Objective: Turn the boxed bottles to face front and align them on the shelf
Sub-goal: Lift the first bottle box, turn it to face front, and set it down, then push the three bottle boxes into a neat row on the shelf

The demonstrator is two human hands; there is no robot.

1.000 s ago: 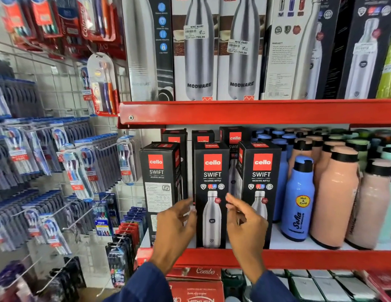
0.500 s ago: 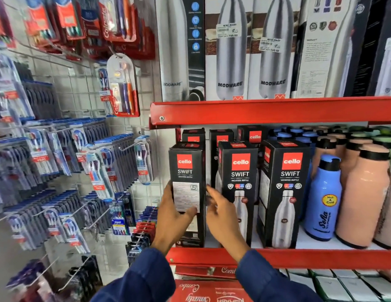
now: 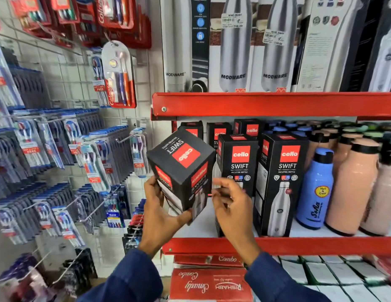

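A: Two boxes [image 3: 238, 171] already front-facing at the shelf [image 3: 277, 245] edge. Third box [image 3: 181, 168] off the shelf, tilted, top flap toward camera, just left of the other two.

B: Hands?

A: Left hand [image 3: 162, 212] gripping the lifted box low, thumb on the left face, fingers under the bottom corner. Right hand [image 3: 231, 205] loose, fingers half curled, just beside the box's right face; touching or not, cannot tell.

B: Handling?

A: Probably some heft, steel bottle inside per the print. Stiff matte cardboard, square section, sharp edges, so not slippery. Tall and narrow, likely tippy once stood up. Best held on two opposite side faces around mid-height, not by the top flap.

B: Neighbours?

A: Smooth plastic bottles [image 3: 351, 184] to the right, round, peach and blue. Red painted metal lip on the shelf, white deck.
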